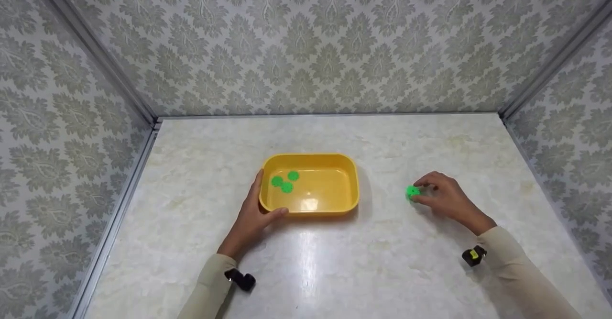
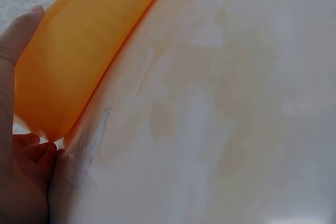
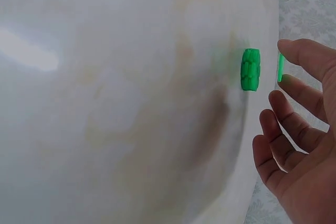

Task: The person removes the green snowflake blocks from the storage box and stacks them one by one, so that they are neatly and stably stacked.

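Note:
A yellow plastic tub stands on the table, with several notched green discs lying flat near its left end. My left hand holds the tub's near left corner, thumb along the front rim and fingers against the left side. To the right of the tub, my right hand pinches one thin green disc between thumb and index finger. Just below that disc, a short stack of green discs stands on the table, apart from it. The other right fingers are loosely bent.
The pale marbled table reaches to patterned panels at the back and both sides. Each sleeve carries a small black wrist camera. Table surface lies between the tub and the right hand.

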{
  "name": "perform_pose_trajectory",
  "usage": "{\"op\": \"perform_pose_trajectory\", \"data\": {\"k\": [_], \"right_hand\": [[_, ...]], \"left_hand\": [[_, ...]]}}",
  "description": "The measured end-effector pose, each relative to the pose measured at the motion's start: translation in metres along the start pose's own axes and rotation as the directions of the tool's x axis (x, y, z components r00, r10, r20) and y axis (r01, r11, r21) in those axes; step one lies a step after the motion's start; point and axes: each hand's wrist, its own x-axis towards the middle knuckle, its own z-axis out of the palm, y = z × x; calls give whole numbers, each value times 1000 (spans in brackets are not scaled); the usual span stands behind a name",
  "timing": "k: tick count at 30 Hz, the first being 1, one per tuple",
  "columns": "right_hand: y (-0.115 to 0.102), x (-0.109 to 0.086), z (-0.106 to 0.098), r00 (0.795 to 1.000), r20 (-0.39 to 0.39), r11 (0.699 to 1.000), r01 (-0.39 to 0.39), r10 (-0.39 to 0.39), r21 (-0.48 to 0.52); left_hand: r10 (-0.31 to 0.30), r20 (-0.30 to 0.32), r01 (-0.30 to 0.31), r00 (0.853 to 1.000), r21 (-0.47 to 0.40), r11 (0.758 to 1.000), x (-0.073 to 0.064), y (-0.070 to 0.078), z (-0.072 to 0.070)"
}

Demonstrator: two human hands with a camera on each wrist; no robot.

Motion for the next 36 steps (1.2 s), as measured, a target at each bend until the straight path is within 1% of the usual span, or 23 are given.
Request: {"op": "perform_pose_trajectory", "data": {"k": [7, 14, 18, 25, 30, 36], "right_hand": [[5, -5, -1, 1000, 0, 1000, -2, 2, -7], [9, -9, -2, 1000, 0, 1000, -13, 13, -8], [10, -9, -2, 1000, 2, 1000, -13, 13, -9], [10, -11, 0, 1000, -6, 999, -22, 23, 38], [10, -12, 3, 999, -15, 999, -34, 34, 21], [12, -11, 4, 999, -17, 999, -29, 29, 19]], "left_hand": [[-4, 0, 4, 1000, 1, 1000, 0, 0, 0], [-25, 5, 25, 1000, -8, 1000, 1, 3, 1], [-23, 7, 23, 1000, -8, 1000, 1, 2, 1], [11, 12, -10, 1000, -42, 999, 2, 0, 1], [-10, 6, 10, 1000, -17, 1000, 0, 1, 1], [-5, 2, 5, 1000, -18, 1000, 0, 2, 1]]}}
